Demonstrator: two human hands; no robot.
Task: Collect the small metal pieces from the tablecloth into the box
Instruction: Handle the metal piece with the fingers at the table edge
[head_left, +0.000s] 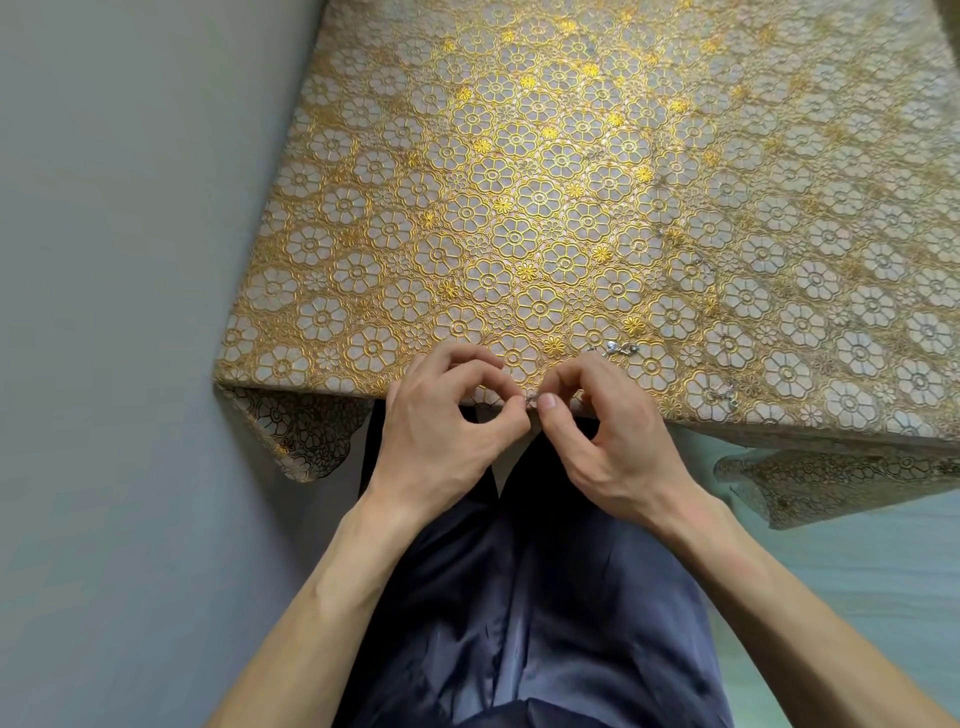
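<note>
Fingers (514, 401) of the left hand (447, 421) and right hand (608, 436) meet at the near edge of the surface. They are curled tight, with the thumb and forefinger tips of each hand pinching the same small metal piece (532, 399) between them. Only a glint of silver shows between the fingertips, and its shape cannot be told. Judging by its size, the piece is very light, rigid and smooth enough to slip. It looks best taken as it is here, by a fingertip pinch across its body rather than a scoop. Just beyond the right hand's knuckles, a cluster of metal pieces (618, 349) lies on the gold floral tablecloth (519, 182), near the hand but apart from it. A further piece (728, 395) sits farther right, close to the cloth's near edge. Fainter specks deeper on the cloth may be more, but are too small to confirm. The cloth's raised lace pattern could snag or hide such parts. No box is in view. Below the hands, the person's dark trousers (545, 571) fill the foreground beside a grey floor (104, 312).
</note>
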